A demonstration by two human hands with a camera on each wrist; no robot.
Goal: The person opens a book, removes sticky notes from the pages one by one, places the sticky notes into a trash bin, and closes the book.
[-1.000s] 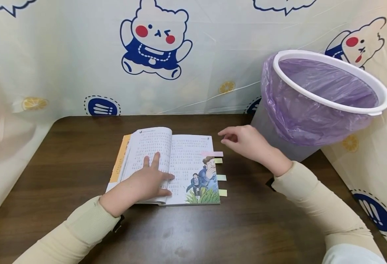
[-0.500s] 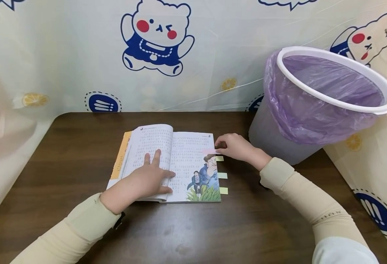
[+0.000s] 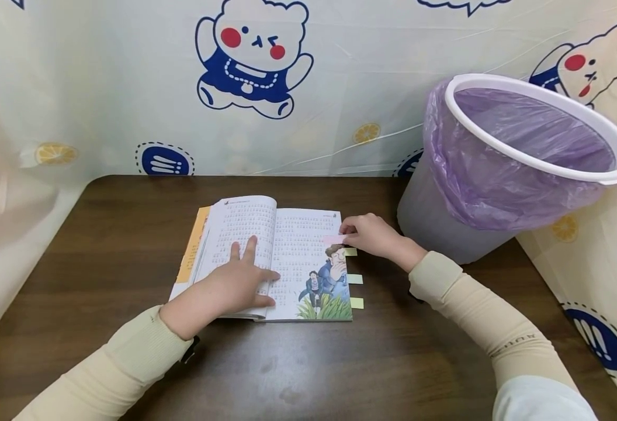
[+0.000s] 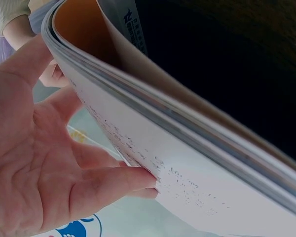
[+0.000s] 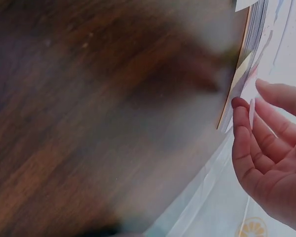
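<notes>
An open book [image 3: 303,266] lies on the brown table, printed text on both pages and a drawn picture at the lower right. My left hand [image 3: 229,289] rests with spread fingers on the left page, near the fold. In the left wrist view, the same hand [image 4: 64,158] lies against the bent stack of pages [image 4: 138,133]. My right hand [image 3: 374,237] is at the book's right edge, fingertips at a pink sticky tab [image 3: 333,239]. The right wrist view shows the tab's end [image 5: 252,113] between the bent fingers and thumb of my right hand [image 5: 271,153], the thumb tip standing apart.
Pale green and yellow sticky tabs [image 3: 356,279] stick out below the pink one. A grey bin [image 3: 429,216] with a purple liner and white rim stands at the back right. A curtain [image 3: 356,70] with printed bears closes off the back.
My right hand has come left and down from above the table to the pink tab and covers its outer end. The left hand has stayed on the page. The head view has shifted slightly.
</notes>
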